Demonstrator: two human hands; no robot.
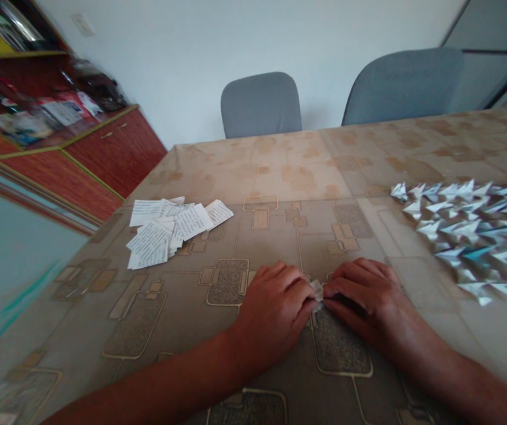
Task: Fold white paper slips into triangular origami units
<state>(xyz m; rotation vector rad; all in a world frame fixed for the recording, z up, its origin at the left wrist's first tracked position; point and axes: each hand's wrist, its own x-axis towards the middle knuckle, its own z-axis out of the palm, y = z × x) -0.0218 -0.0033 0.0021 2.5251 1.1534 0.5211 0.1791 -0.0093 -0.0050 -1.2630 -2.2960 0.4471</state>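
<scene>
Between my fingertips, just above the table, is a small piece of folded paper (317,290). My left hand (277,304) pinches its left side with thumb and forefinger. From the other side, my right hand (363,292) grips it the same way. The fingers cover most of the paper, so its exact shape is hidden. To the far left lies a loose pile of printed paper squares (158,236). On the right stand several rows of small folded paper figures (470,224) with pointed tips.
A patterned tablecloth (182,330) covers the table. Two grey chairs (262,106) stand behind its far edge, against a white wall. At the left is a reddish wooden cabinet (111,147) with bottles and packages on its shelves.
</scene>
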